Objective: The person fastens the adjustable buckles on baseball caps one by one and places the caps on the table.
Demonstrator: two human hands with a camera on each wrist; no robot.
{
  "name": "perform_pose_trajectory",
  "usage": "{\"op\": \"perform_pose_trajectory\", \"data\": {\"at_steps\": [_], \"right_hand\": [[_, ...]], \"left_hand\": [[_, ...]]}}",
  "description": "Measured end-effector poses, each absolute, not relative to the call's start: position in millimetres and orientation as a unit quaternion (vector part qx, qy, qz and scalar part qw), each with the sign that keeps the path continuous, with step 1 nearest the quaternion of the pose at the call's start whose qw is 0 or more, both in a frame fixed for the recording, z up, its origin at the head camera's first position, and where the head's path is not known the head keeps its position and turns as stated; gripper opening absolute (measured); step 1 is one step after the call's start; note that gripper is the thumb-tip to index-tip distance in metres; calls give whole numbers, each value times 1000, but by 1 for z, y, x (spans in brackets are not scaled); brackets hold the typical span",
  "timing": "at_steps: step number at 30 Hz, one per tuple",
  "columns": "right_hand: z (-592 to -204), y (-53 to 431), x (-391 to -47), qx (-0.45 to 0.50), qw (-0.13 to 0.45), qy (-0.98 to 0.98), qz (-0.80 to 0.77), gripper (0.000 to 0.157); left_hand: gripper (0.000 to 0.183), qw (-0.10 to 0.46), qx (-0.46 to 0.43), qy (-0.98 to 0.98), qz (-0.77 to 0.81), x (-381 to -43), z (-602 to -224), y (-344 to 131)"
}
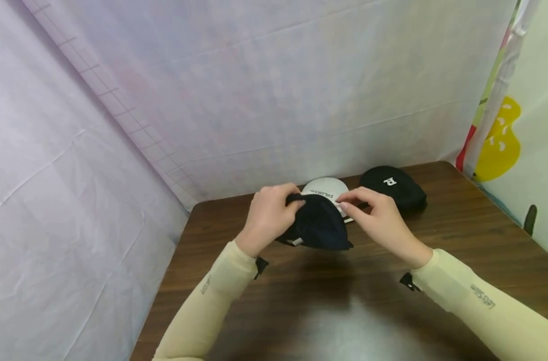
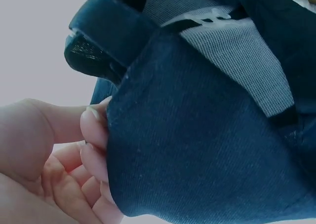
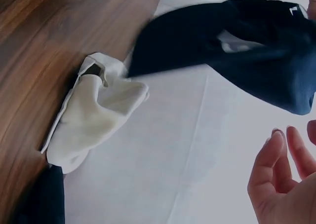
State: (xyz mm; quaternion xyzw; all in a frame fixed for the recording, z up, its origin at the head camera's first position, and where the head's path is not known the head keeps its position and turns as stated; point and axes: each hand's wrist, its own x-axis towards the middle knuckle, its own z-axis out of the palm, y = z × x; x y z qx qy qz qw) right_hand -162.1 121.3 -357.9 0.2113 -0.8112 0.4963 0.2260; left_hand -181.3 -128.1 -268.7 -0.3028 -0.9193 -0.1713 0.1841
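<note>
A dark navy cap [image 1: 321, 225] [image 2: 182, 130] hangs above the table, pinched at its edge by the thumb and fingers of my left hand [image 1: 269, 215] [image 2: 59, 150]. In the left wrist view its mesh lining [image 2: 237, 51] and a strap [image 2: 111, 29] show. My right hand [image 1: 384, 220] [image 3: 289, 184] is raised on the cap's other side, fingers loosely bent. A gap separates those fingers from the navy cap [image 3: 197, 36] in the right wrist view. Behind the navy cap sits a white cap [image 1: 325, 186] [image 3: 86, 115] with dark lettering, partly covered in the head view.
A black cap [image 1: 377, 180] with a white letter emblem lies at the back right of the brown wooden table [image 1: 201, 240]. White cloth [image 1: 274, 100] hangs behind and to the left of the table. At right, a pale sheet carries a yellow print [image 1: 499, 145].
</note>
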Motion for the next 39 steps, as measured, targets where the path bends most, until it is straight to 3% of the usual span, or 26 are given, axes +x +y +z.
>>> {"op": "perform_pose_trajectory", "data": {"at_steps": [7, 17, 22, 28, 39], "right_hand": [[-360, 125, -162, 188, 248, -815, 489, 13], [-367, 131, -159, 178, 262, -816, 483, 14], [-368, 136, -155, 168, 265, -820, 479, 12], [-372, 140, -149, 154, 253, -822, 486, 13], [-377, 144, -140, 139, 230, -824, 498, 15]], "left_hand": [[9, 264, -232, -922, -165, -211, -255, -160], [9, 289, -122, -934, -169, -281, -307, -198], [11, 248, -104, -950, -158, -298, -343, -209], [17, 179, -98, -969, -137, -294, -375, -213], [4, 94, -119, -985, -81, -280, -406, -203]]}}
